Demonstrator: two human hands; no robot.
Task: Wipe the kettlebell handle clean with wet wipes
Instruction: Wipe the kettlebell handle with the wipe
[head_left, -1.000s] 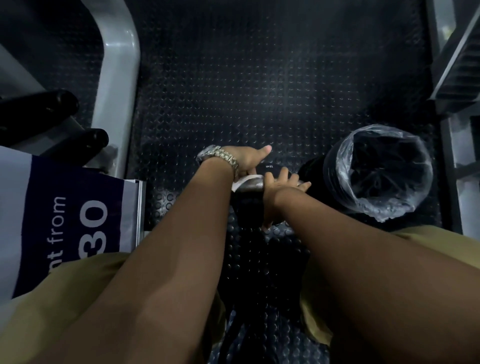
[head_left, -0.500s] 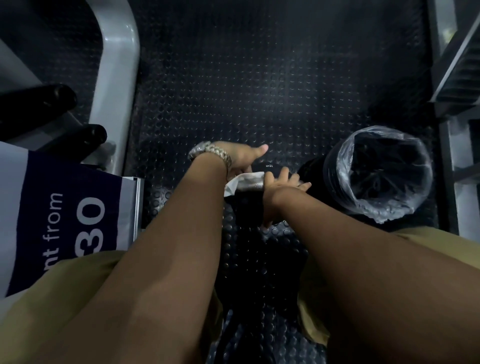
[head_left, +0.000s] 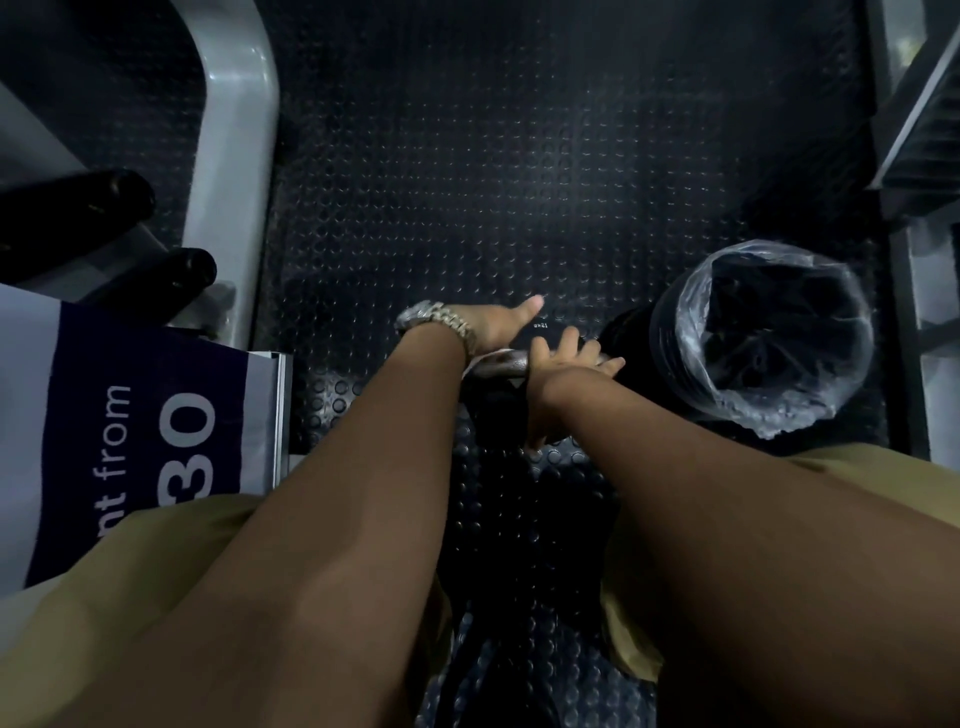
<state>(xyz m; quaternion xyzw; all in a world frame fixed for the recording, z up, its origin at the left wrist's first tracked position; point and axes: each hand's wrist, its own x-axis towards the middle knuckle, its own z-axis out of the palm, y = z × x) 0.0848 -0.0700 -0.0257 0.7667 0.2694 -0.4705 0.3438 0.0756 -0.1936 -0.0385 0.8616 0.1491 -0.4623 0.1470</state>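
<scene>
Gym (studded rubber floor (head_left: 519, 156), kettlebell (head_left: 493, 410))

floor (head_left: 519, 182): matt black studded rubber | kettlebell handle (head_left: 503, 362): smooth, glossy, metal-like | wet wipe (head_left: 475, 366): thin white cloth | bin liner (head_left: 769, 415): crinkled clear plastic | watch band (head_left: 441, 316): shiny metal links | frame (head_left: 234, 156): smooth grey painted metal

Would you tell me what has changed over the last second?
The left hand slid the wet wipe a little leftward along the kettlebell handle and back; less wipe shows now. The right hand still braces the kettlebell, and the lined bin has not moved.
</scene>
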